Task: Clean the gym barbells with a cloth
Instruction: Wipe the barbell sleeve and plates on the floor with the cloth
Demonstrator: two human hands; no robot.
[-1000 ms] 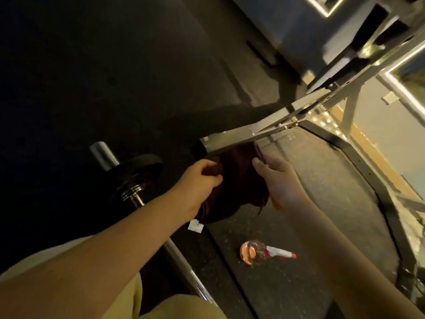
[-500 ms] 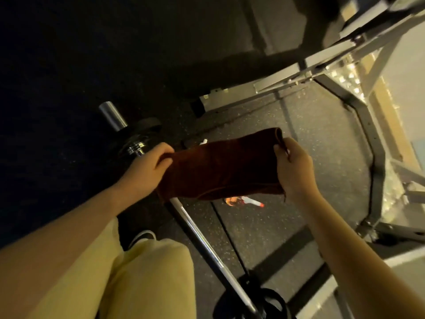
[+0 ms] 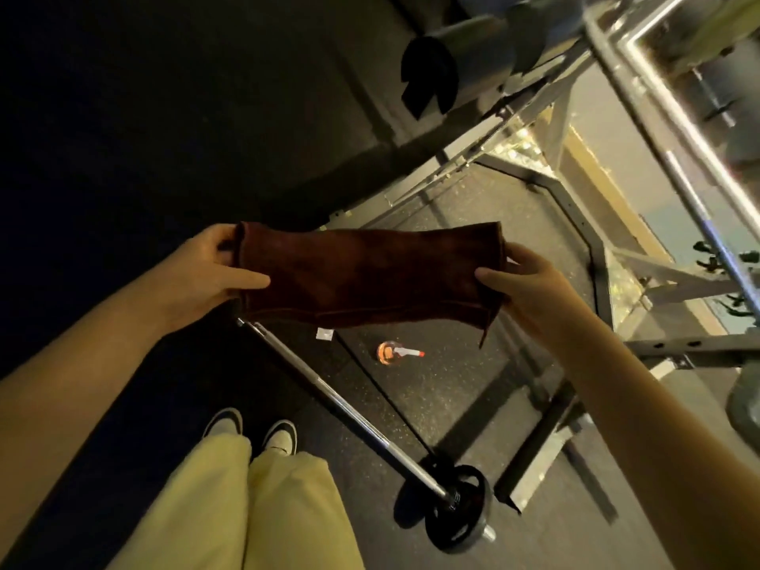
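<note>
A person looks down at their own two bare hands, which hold a dark reddish-brown cloth (image 3: 362, 277) stretched between them at about waist height. The left hand (image 3: 205, 273) grips the cloth's left edge: its thumb lies flat across the near face and its fingers curl behind. The right hand (image 3: 530, 290) grips the right edge the same way, thumb on the near face and fingers tucked behind. The cloth looks folded, and its long axis runs left to right, with a loose corner hanging down near the right hand.

Below the cloth a barbell (image 3: 341, 409) lies on the floor (image 3: 452, 384). Its chrome shaft runs diagonally from upper left, where it passes out of sight behind the cloth, to lower right, where a black weight plate (image 3: 456, 512) sits on its end. Neither hand nor the cloth touches it.

The floor is dark speckled rubber. A small spray bottle (image 3: 395, 352) with orange liquid lies on its side beyond the shaft, with a scrap of white paper (image 3: 324, 333) near it. A grey metal rack (image 3: 678, 346) fills the right side. The person's pale yellow trousers (image 3: 246, 508) and dark shoes (image 3: 279, 438) show at the bottom. The room is dim.
</note>
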